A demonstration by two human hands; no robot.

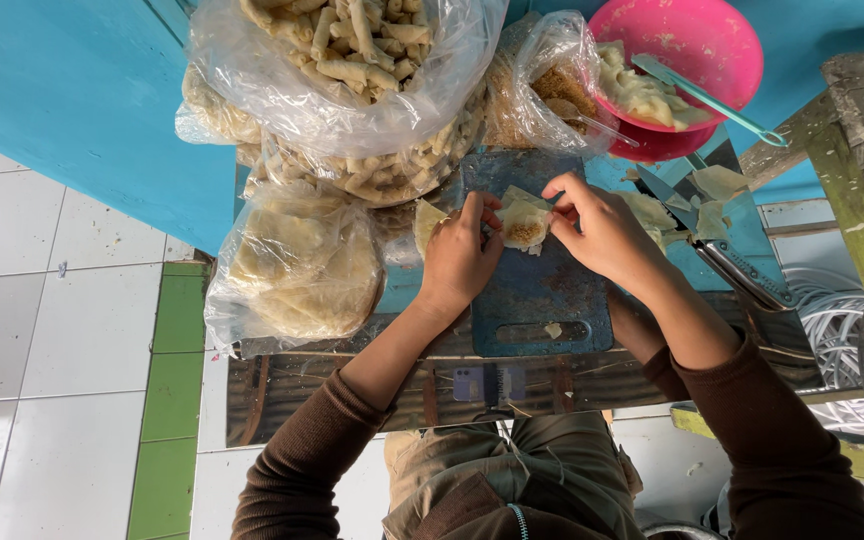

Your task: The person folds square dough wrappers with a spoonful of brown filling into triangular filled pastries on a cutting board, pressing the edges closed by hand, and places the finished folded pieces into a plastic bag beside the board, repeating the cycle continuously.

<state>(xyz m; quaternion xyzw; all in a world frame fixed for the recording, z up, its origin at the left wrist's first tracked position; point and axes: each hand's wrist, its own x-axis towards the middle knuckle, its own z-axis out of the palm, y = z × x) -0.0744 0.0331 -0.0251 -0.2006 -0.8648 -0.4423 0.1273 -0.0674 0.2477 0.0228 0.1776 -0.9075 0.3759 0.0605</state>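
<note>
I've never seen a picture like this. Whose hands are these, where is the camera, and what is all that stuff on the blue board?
The one picture comes from a camera worn on a person's head, looking straight down, so you see their own arms in brown sleeves. The left hand and right hand together pinch a small pale wrapper with brownish filling in it, over a worn blue cutting board. Beyond the board lie clear bags of rolled snacks, and a bag of flat round sheets lies to its left. At top right is a pink bowl of pale filling with a green utensil resting in it. Scraps of wrapper lie to the right.
</note>
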